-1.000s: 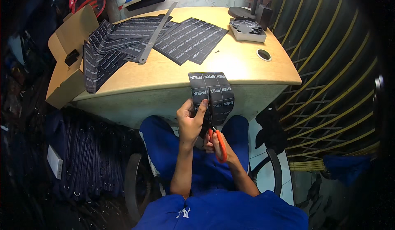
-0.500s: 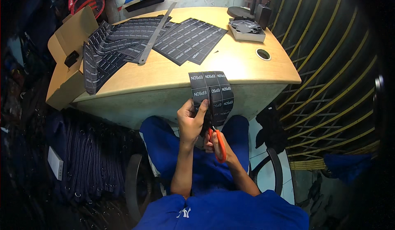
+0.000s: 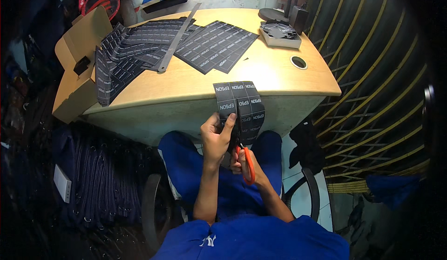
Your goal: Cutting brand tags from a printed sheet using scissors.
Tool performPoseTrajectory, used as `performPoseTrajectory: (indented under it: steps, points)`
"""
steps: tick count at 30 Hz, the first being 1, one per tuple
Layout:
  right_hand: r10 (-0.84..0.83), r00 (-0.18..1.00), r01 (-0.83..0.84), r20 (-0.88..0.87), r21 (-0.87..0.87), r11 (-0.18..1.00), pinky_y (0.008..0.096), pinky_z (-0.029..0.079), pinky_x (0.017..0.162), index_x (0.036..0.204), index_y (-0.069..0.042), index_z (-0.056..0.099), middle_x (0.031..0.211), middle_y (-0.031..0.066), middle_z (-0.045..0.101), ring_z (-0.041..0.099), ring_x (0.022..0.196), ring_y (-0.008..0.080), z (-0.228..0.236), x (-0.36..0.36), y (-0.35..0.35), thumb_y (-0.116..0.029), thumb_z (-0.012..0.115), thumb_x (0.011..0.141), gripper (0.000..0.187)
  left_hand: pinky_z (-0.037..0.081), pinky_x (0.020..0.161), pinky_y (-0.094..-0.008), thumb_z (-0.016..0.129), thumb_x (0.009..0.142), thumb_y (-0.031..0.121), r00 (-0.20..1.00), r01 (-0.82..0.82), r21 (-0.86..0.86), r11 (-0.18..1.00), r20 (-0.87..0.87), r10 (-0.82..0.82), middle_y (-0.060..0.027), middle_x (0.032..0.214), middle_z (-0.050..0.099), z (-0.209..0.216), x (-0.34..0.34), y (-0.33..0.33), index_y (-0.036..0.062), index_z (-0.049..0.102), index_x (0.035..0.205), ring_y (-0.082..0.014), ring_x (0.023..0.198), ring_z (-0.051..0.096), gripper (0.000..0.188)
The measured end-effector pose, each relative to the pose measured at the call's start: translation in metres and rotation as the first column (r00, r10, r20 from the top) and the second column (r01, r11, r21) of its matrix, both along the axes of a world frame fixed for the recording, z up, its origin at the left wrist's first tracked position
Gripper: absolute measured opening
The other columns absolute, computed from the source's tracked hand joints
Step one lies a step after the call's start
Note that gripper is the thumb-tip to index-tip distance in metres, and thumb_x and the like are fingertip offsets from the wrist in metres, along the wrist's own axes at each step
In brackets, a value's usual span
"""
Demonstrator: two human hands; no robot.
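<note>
My left hand (image 3: 218, 136) is closed on the left edge of a black sheet of printed labels (image 3: 240, 90), thumb on its face. The sheet hangs above my lap, its far end just over the table's front edge, its right side curling down. In my right hand (image 3: 241, 162) are scissors with orange handles (image 3: 252, 169). Their dark blades point away from me and lie in a cut running up the sheet, between its printed columns. My fingers go through the handle loops and are partly hidden.
On the wooden table (image 3: 274, 81) lie several more label sheets (image 3: 216, 46) and a steel ruler (image 3: 174, 43). An open cardboard box (image 3: 70, 90) stands left. A small white tray (image 3: 281, 41) with cut black pieces sits at the back right. Chair armrests (image 3: 313, 192) flank me.
Very little differs. Both hands stay in place, and the scissors' blades appear slightly shifted within the cut. The view has moved a touch.
</note>
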State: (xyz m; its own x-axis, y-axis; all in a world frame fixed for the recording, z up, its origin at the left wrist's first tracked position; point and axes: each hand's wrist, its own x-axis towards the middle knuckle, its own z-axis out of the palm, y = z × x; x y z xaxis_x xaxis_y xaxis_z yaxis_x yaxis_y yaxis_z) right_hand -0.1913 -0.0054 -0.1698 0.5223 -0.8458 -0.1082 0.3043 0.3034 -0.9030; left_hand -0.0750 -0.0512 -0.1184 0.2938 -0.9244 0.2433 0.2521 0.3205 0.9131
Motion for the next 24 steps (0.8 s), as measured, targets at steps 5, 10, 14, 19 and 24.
performPoseTrajectory:
  steps: [5,10,14,19,24]
  points:
    - [0.000,1.000,0.000,0.016,0.001,1.000,0.0186,0.027,0.042,0.082,-0.011,0.039,0.062,-0.0048,0.035,0.033,0.050,0.0034,0.000,0.000,0.001,-0.056,0.045,0.089,0.046,0.039,0.052,-0.0170,0.064,0.087,0.013,0.999,0.037,-0.002,0.999,-0.016,-0.037,-0.0014,0.070,0.062,-0.008,0.003,-0.003,-0.0019,0.059,0.080,-0.0010,0.060,0.050,0.018]
    - [-0.038,0.999,0.038,-0.002,0.001,0.999,0.0192,0.027,0.041,0.081,-0.010,0.039,0.060,-0.0046,0.035,0.032,0.048,0.0036,-0.005,0.002,0.002,-0.055,0.044,0.090,0.046,0.042,0.056,-0.0180,0.063,0.087,0.012,0.999,0.029,-0.006,1.000,-0.036,-0.029,-0.0024,0.073,0.064,0.003,-0.002,0.001,-0.0025,0.061,0.083,-0.0020,0.064,0.053,0.016]
    - [-0.049,0.999,0.049,-0.006,0.005,0.999,0.0194,0.026,0.040,0.080,-0.010,0.039,0.060,-0.0042,0.035,0.032,0.048,0.0037,-0.002,0.003,0.002,-0.054,0.044,0.091,0.046,0.043,0.059,-0.0184,0.062,0.088,0.011,0.999,0.041,-0.026,0.999,-0.032,-0.042,-0.0027,0.076,0.064,0.001,-0.001,0.000,-0.0025,0.062,0.088,-0.0023,0.066,0.053,0.014]
    - [-0.064,0.998,0.063,-0.028,-0.031,0.998,0.0197,0.026,0.039,0.076,-0.009,0.040,0.058,-0.0034,0.036,0.032,0.046,0.0038,0.002,0.002,0.003,-0.050,0.043,0.092,0.044,0.041,0.056,-0.0173,0.063,0.087,0.012,0.999,0.042,-0.009,0.999,-0.030,-0.042,-0.0016,0.073,0.063,-0.007,0.001,-0.002,-0.0018,0.061,0.085,-0.0015,0.064,0.052,0.014]
    - [-0.067,0.998,0.067,-0.022,-0.012,0.998,0.0194,0.027,0.039,0.074,-0.009,0.040,0.057,-0.0030,0.037,0.033,0.045,0.0039,0.004,0.002,0.003,-0.047,0.043,0.093,0.043,0.040,0.053,-0.0165,0.064,0.087,0.013,0.999,0.044,0.003,0.999,-0.008,-0.044,-0.0008,0.071,0.062,-0.005,0.002,-0.002,-0.0011,0.060,0.082,-0.0011,0.062,0.051,0.015]
